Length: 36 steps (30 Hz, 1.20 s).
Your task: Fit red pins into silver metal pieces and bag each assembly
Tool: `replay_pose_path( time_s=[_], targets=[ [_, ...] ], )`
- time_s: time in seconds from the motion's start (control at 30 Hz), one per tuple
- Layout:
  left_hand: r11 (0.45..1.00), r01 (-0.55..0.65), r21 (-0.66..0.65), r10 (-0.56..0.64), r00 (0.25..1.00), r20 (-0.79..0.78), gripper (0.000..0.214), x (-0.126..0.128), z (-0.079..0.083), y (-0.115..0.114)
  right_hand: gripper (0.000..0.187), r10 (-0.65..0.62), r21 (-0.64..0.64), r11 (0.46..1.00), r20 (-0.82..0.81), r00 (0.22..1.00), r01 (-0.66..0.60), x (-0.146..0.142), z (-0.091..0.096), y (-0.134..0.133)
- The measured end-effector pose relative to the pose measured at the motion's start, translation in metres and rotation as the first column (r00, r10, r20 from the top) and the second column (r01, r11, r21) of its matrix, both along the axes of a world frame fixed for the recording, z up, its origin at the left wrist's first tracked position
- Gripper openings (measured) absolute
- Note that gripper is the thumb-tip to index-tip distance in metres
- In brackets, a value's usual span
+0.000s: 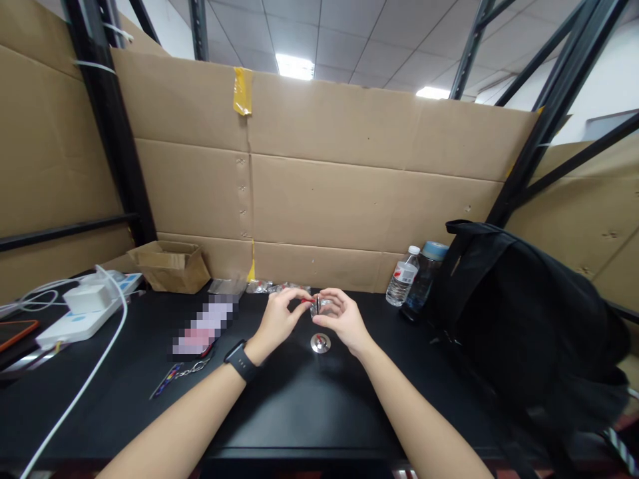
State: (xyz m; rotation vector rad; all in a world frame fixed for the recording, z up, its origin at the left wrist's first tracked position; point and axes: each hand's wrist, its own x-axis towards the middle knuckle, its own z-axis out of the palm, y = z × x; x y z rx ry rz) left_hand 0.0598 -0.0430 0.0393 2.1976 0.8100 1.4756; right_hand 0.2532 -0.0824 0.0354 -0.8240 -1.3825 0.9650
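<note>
Left hand [279, 318]: its grip is pinching a small red piece [305, 301] above the tabletop [309, 412], toward the back edge's middle.
Right hand [348, 324]: curling around a thin dark piece [318, 305]; whether its grip is touching, I cannot tell.
Red piece: probably feeling light and stiff, best taken by an end.
Metal disc [320, 343]: lying below the hands, probably sliding easily, asking for a rim hold.
Hidden: the left hand is covering the red piece's outline.
</note>
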Motion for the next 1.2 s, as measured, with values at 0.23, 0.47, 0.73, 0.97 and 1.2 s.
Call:
replay_pose_path(
  time_s=[0.23,0.47,0.73,0.97,1.2],
  targets=[
    [1.000,-0.019,0.011,0.020,0.996,-0.090,0.013,0.000,0.001,-0.001,0.065,-0.010,-0.005,1.000,0.002,1.000,0.010,-0.002,-0.001,0.000],
    [0.995,-0.070,0.068,0.077,0.992,-0.100,0.012,0.002,0.000,-0.002,0.061,-0.010,-0.004,1.000,0.022,1.000,0.010,-0.006,-0.001,-0.001],
    [0.966,-0.203,0.159,0.230,0.958,-0.171,0.011,0.003,0.001,-0.009,0.057,-0.014,0.009,1.000,0.053,0.998,0.014,-0.008,0.000,-0.001],
    [0.947,-0.207,0.244,0.256,0.947,-0.193,0.010,0.004,-0.001,-0.009,0.056,-0.047,0.005,0.999,0.072,0.996,0.047,-0.009,-0.005,0.001],
    [0.940,-0.219,0.262,0.274,0.942,-0.194,0.009,0.003,0.003,-0.011,0.045,-0.010,-0.015,1.000,0.072,0.997,0.011,-0.005,-0.005,0.003]
  ],
)
